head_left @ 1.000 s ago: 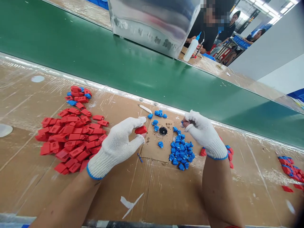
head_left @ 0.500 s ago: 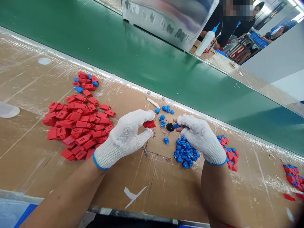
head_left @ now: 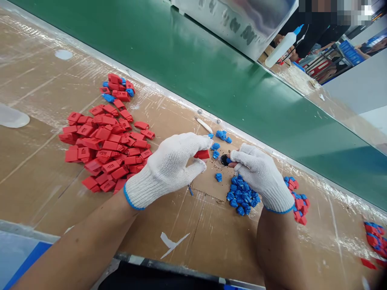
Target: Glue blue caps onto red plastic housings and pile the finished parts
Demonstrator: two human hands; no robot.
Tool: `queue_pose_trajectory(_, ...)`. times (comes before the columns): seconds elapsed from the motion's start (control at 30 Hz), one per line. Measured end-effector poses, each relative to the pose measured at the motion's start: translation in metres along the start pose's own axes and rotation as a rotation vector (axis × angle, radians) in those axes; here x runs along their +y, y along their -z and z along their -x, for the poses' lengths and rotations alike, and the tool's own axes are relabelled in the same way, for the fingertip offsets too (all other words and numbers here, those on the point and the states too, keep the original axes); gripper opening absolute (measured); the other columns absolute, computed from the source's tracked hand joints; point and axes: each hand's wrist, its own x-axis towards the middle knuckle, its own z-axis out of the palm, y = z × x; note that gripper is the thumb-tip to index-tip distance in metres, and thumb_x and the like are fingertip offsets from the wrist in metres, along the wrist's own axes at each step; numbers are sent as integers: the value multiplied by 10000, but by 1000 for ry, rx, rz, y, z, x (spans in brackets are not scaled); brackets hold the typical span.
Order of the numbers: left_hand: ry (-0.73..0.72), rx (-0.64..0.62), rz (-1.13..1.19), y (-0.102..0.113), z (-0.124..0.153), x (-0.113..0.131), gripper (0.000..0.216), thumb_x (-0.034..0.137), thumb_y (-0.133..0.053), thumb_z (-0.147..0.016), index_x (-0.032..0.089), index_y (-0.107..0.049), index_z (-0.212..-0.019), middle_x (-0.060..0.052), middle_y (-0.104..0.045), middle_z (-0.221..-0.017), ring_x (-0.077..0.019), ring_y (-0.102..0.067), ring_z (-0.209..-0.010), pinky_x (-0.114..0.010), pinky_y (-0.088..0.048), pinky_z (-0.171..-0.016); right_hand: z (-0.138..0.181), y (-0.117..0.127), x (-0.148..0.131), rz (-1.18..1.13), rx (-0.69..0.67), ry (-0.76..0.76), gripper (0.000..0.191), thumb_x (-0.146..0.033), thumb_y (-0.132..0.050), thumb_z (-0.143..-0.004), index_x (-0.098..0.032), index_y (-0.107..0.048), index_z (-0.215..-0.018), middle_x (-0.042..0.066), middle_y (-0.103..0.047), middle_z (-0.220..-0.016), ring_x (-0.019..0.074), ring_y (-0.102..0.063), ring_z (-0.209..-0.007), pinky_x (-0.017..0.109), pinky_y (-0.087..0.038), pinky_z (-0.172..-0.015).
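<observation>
My left hand (head_left: 173, 163), in a white knit glove, pinches a small red plastic housing (head_left: 202, 154) between thumb and fingers. My right hand (head_left: 256, 169), gloved too with bare fingertips, is closed on a small blue plastic piece (head_left: 229, 160), mostly hidden by the fingers. That piece is at the rim of a round black dish (head_left: 224, 160) on a cardboard sheet (head_left: 208, 186). A pile of blue pieces (head_left: 242, 195) lies just below my right hand. Several loose blue pieces (head_left: 215, 146) lie between the hands. Left of my left hand spreads a large heap of red housings (head_left: 105, 149).
Beyond the brown table (head_left: 163, 217) runs a green belt (head_left: 145, 60) with a metal box (head_left: 232, 24) over it. A white pen-like tool (head_left: 204, 125) lies near the edge. Joined red-and-blue pieces (head_left: 300, 207) lie rightward. A white bottle (head_left: 281, 49) and people are at the back.
My right hand has brought the blue piece against the black dish. The left hand still holds the red housing, now turned more out of sight. The whole view has shifted slightly.
</observation>
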Motion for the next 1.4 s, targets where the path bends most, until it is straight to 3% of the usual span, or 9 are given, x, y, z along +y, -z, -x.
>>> queue_pose_trajectory(0.3, -90, 38, -9, -1, 0, -2, 298, 77, -665, -891, 164, -707, -1173, -77, -818, -1101, -261, -785, -1042, -404, -631, -946, 4, 7, -4, 113, 5, 81, 281, 18, -524, -831, -213, -680, -866, -8, -547, -744, 156, -498, -700, 291, -339, -640)
queue_pose_trajectory(0.6, -108, 64, -27, -2, 1, -4, 316, 65, -670, -889, 143, -712, -1192, -50, -785, -996, -221, -740, -920, -372, -609, -900, 4, 6, -2, 132, -20, 81, 287, 20, -501, -837, -216, -662, -867, 0, -547, -777, 160, -502, -719, 300, -342, -649)
queue_pose_trajectory(0.93, -100, 53, -64, -4, 2, -5, 337, 87, -675, -893, 162, -737, -1215, -78, -801, -1070, -261, -758, -958, -411, -615, -885, 4, 5, -3, 116, -4, 62, 295, 10, -499, -823, -223, -677, -858, 15, -626, -793, 170, -589, -743, 298, -393, -648)
queue_pose_trajectory(1.1, -103, 67, -37, -6, 2, -7, 338, 86, -658, -923, 146, -740, -1246, -91, -808, -1089, -263, -771, -988, -412, -629, -905, 5, 10, -2, 62, 64, 114, 301, -2, -551, -879, -230, -724, -972, 21, -672, -822, 168, -640, -734, 295, -463, -626)
queue_pose_trajectory(1.2, -37, 65, 102, -9, 2, -2, 315, 42, -638, -926, 153, -758, -1194, -81, -813, -1120, -223, -773, -1033, -369, -628, -958, 6, 18, -5, -32, 131, 119, 283, -8, -603, -916, -240, -732, -1014, 26, -700, -851, 173, -675, -751, 300, -511, -634)
queue_pose_trajectory(1.4, 304, -25, 475, -17, 1, 18, 163, 133, -739, -881, 148, -782, -1037, -61, -811, -1054, -199, -754, -993, -345, -623, -962, 15, 32, -12, -113, 313, 56, 210, -104, -737, -953, -283, -774, -1058, 21, -783, -935, 178, -712, -790, 317, -569, -675)
